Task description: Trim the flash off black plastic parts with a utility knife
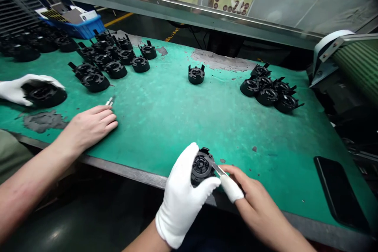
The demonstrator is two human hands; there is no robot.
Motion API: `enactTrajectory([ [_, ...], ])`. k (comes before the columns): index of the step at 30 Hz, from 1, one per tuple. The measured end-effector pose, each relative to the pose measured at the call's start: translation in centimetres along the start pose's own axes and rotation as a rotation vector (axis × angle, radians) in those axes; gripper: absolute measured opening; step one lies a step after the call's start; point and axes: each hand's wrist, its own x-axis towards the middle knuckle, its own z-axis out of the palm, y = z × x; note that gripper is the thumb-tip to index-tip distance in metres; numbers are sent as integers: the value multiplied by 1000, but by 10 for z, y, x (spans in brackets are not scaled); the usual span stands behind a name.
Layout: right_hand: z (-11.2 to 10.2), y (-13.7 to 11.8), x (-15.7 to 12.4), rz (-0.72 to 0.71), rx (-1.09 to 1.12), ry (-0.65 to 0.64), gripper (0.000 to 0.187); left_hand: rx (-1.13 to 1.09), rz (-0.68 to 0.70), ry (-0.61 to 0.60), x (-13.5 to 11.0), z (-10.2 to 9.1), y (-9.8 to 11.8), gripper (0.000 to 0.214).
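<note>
Lower centre, over the near edge of the green worktop (177, 118): the gloved left hand (180, 201) wraps its grip round a black moulded part (201, 165), face up, seemingly so the blade (219, 170) pinched tight in the right hand (254, 202) reaches its rim; beyond, a co-worker's bare hand (88, 126) rests at left; more parts (268, 92) cluster upper right.

Left hand (180, 201), white glove, grips a round black plastic part (201, 165) over the near edge of the green mat (177, 114). Right hand (254, 204), bare except for a white finger cot, pinches a small metal blade (219, 170), its tip against the part. Co-worker's bare hand (91, 124) lies flat on the mat, left. Part clusters on the left (109, 61) and right (270, 92). Black phone (339, 193) far right.
</note>
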Motion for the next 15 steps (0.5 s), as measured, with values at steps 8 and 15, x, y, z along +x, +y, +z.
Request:
enactTrajectory([
  [8,7,2,27,39,91,306,45,94,32,-96,-60,1,10,84],
  [15,-25,14,-6,-38,-383,22,44,-137,-93,-237,2,-25,7,107],
])
